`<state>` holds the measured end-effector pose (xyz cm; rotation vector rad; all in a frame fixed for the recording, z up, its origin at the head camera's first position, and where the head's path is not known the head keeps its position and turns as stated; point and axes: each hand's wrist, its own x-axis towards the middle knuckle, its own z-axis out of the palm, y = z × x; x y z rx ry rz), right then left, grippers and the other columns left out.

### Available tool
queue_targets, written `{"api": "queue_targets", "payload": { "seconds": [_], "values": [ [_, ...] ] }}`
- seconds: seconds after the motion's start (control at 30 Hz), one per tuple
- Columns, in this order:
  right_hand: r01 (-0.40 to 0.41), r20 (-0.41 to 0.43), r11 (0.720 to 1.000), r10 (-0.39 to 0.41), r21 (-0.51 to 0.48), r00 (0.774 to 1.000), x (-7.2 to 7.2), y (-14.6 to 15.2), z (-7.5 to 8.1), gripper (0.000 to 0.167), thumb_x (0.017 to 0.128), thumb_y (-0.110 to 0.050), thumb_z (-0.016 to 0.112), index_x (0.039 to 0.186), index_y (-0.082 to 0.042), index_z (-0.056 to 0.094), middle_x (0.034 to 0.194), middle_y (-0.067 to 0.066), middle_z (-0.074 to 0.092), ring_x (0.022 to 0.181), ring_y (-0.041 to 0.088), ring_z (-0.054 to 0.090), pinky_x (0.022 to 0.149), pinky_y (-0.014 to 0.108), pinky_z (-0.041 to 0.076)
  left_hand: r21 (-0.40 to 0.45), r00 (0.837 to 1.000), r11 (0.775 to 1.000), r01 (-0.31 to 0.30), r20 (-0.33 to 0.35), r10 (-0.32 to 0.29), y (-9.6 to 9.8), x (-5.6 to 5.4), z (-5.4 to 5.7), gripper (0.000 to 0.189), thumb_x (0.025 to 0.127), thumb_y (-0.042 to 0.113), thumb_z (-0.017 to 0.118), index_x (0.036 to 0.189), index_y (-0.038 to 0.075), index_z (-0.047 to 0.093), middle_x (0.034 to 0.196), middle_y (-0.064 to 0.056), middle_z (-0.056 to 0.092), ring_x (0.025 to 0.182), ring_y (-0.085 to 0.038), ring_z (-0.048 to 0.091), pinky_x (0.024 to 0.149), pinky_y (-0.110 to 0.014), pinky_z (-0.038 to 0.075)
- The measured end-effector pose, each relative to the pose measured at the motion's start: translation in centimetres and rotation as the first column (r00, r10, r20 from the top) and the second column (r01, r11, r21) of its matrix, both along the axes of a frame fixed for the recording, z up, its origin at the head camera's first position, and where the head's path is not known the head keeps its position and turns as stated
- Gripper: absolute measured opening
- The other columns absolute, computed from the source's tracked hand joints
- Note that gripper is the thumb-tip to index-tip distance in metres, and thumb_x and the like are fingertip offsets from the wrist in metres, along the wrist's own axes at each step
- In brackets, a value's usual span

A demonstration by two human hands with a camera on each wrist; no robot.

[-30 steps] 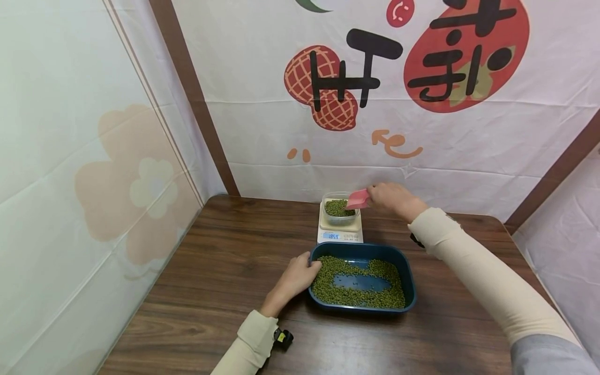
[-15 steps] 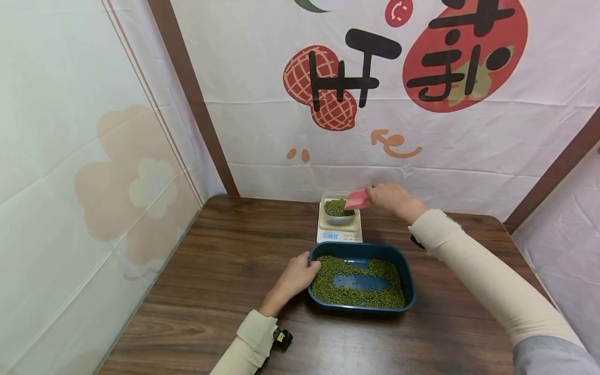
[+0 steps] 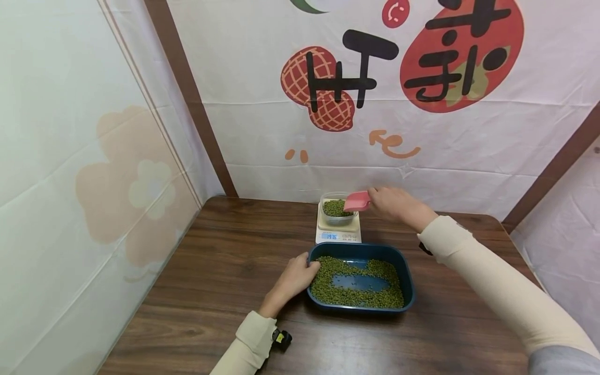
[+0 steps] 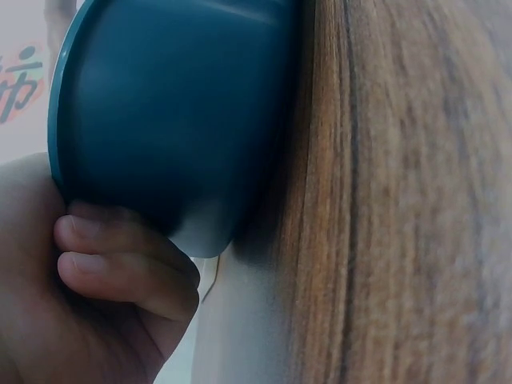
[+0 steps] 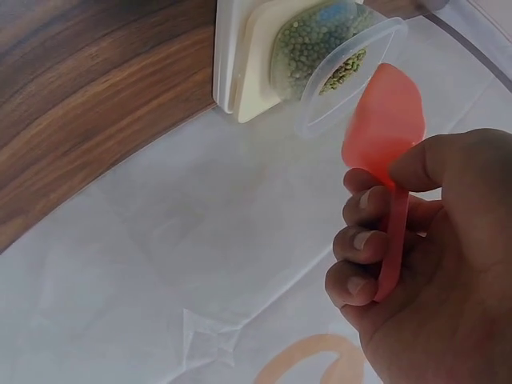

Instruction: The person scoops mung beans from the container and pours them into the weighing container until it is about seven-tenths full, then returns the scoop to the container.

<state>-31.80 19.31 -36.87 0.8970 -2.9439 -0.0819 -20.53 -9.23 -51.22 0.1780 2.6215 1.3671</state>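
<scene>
My right hand (image 3: 396,204) grips the handle of a pink scoop (image 3: 357,201), fingers wrapped round it in the right wrist view. The scoop's blade (image 5: 389,116) is at the rim of a clear plastic container (image 5: 352,76) partly filled with green beans (image 5: 308,52). That container sits on a white digital scale (image 3: 338,237) whose display is lit. Nearer to me lies a blue tray (image 3: 361,311) of green beans, thickest along its sides, with a bare strip of floor in the middle. My left hand (image 3: 292,278) holds the tray's left rim, fingers curled against its outer wall (image 4: 168,104).
A brown wooden table (image 3: 225,271) carries everything. Behind it hangs a white printed cloth (image 3: 262,130), close to the scale and the table's back edge. Another cloth wall (image 3: 61,208) runs along the left.
The right hand and scoop have shifted slightly at the container, the hand a little lower and to the right. The scale's reading has changed. The left hand and tray stay put.
</scene>
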Motion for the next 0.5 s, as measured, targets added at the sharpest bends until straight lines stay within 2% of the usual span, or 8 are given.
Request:
{"api": "queue_targets", "payload": {
  "seconds": [0.2,0.4,0.5],
  "values": [
    [0.0,0.05,0.999,0.002,-0.04,0.999,1.6,0.7,-0.1,0.016,0.107,-0.018,0.061,0.107,-0.002,0.059,0.085,0.008,0.063,0.071,0.023,0.058,0.069,0.041,0.05,-0.003,1.0,1.0,0.002,-0.003,-0.002,0.0,0.3,0.0,0.022,0.108,0.025,0.049,0.096,0.008,0.056,0.071,0.0,0.047,0.06,-0.015,0.044,0.06,-0.031,0.041],
    [-0.083,0.04,0.991,0.088,-0.106,0.995,3.3,1.3,-0.5,0.013,0.105,-0.014,0.064,0.099,-0.005,0.057,0.078,0.004,0.057,0.067,0.021,0.052,0.067,0.04,0.045,0.0,1.0,1.0,-0.004,0.0,0.004,0.1,0.5,0.3,0.023,0.108,0.026,0.05,0.095,0.008,0.056,0.071,0.0,0.046,0.06,-0.016,0.045,0.06,-0.032,0.041],
    [-0.115,0.041,0.985,0.121,-0.125,0.992,4.0,1.4,-0.9,0.011,0.105,-0.014,0.063,0.103,-0.005,0.058,0.079,0.003,0.057,0.068,0.018,0.053,0.068,0.039,0.046,0.003,1.0,1.0,-0.008,0.006,0.008,0.1,0.5,0.4,0.023,0.108,0.026,0.05,0.096,0.008,0.057,0.071,0.0,0.046,0.06,-0.016,0.045,0.061,-0.032,0.041]
  ]
}}
